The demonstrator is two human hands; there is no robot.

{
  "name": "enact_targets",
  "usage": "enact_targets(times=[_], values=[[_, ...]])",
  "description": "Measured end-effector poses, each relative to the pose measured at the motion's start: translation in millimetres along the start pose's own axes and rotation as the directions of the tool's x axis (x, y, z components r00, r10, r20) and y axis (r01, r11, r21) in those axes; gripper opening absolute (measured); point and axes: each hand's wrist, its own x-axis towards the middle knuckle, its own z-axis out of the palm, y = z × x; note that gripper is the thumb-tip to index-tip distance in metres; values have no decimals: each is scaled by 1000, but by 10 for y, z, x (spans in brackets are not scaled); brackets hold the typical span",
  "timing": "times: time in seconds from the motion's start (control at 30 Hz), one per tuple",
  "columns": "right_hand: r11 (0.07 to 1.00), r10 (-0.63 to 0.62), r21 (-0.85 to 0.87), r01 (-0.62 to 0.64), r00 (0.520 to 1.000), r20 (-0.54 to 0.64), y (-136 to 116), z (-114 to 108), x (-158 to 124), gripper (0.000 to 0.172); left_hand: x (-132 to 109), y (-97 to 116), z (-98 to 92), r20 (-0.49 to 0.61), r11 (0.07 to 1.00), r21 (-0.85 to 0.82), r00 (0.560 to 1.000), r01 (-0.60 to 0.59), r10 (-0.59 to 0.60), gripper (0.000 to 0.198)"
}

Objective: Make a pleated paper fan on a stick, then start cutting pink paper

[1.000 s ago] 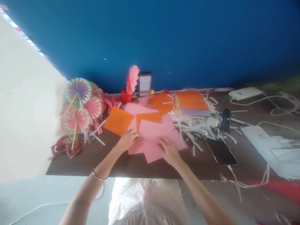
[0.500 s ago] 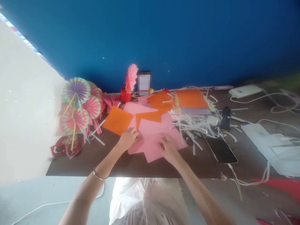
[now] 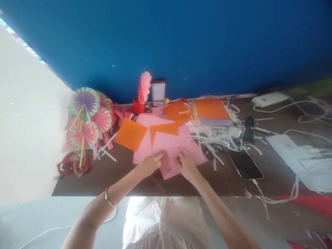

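Note:
A pink paper sheet (image 3: 178, 141) lies in front of me on overlapping pink paper. My left hand (image 3: 150, 165) rests at its left edge, index finger stretched out onto the paper; the other fingers are partly tucked under and hard to see. On the sheet's right part, my right hand (image 3: 187, 164) lies with its fingers apart, touching the surface. Between the pink layers shows an orange paper piece (image 3: 166, 129). Another orange paper sheet (image 3: 130, 134) lies to the left, beyond my left hand.
Folded paper fans (image 3: 84, 102) stand at the left. Behind are a red holder (image 3: 138, 105) and a propped phone (image 3: 158, 93). White paper strips (image 3: 215, 135), an orange-topped stack (image 3: 211, 109), a black phone (image 3: 245, 162) and white cables (image 3: 282, 199) lie to the right.
My left hand has moved right and slightly toward me, from beside the left orange sheet onto the pink sheet's left edge. My right hand stays about where it was.

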Motion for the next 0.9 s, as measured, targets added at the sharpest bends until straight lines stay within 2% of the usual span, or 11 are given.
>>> enact_targets(times=[0.07, 0.17, 0.27, 0.37, 0.57, 0.73, 0.9], values=[[999, -8, -51, 5, 998, -59, -51, 12, -29, 17, -25, 3, -16, 33, 999, -48, 999, -26, 28, 44], [981, -57, -192, 33, 991, -119, -270, 45, -101, 30, -39, 4, -77, 13, 993, -89, 997, -74, 75, 45], [969, -110, -231, 93, 992, -61, -546, 92, -189, 39, -32, 0, -136, -11, 983, -108, 989, -149, 149, 42], [965, -53, -259, 43, 998, -29, -672, 101, -277, 46, -38, -4, -175, -12, 978, -127, 986, -167, 167, 41], [950, -55, -308, 55, 998, 8, -466, -51, -478, 48, -97, -11, -172, -23, 986, -156, 998, -53, 50, 50], [939, -35, -343, 38, 999, 16, -342, -120, -582, 47, -133, -65, -74, -52, 993, -114, 999, 0, -6, 46], [940, -35, -339, 34, 999, 4, -318, -136, -572, 44, -220, -144, -24, -123, 988, -116, 985, 104, -118, 42]])
